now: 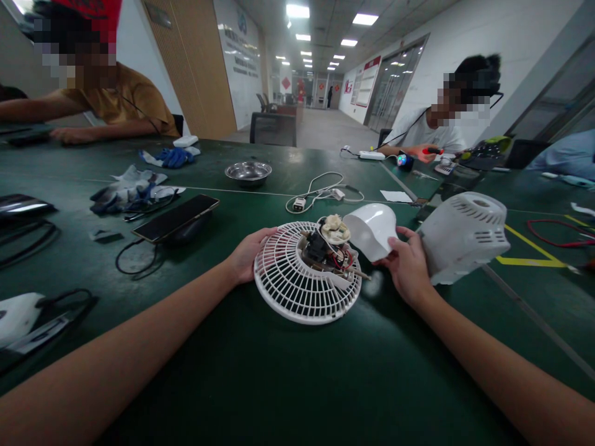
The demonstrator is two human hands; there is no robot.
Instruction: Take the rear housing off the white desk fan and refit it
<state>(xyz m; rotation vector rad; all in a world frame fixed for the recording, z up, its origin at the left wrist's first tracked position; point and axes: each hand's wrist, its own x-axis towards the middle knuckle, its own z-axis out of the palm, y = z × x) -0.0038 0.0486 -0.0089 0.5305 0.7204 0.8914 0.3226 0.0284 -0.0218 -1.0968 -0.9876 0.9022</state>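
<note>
My left hand [251, 255] grips the left rim of a round white fan grille [302, 300], its fingers going behind the bars. On the grille sits an exposed fan motor [320, 251] with red and black wires and a cream-coloured part on top. In my right hand [408, 263] is a curved white plastic cover [372, 230], pinched at its right edge, close beside the motor. A white vented plastic housing [467, 235] stands on the table just right of that hand.
Ahead lie a metal bowl [248, 173] and a coiled white cable [320, 193]. To the left are gloves [125, 192] and a phone-like black slab [179, 218]. Two people sit across the green table [223, 384]; yellow tape [530, 262] marks its right side.
</note>
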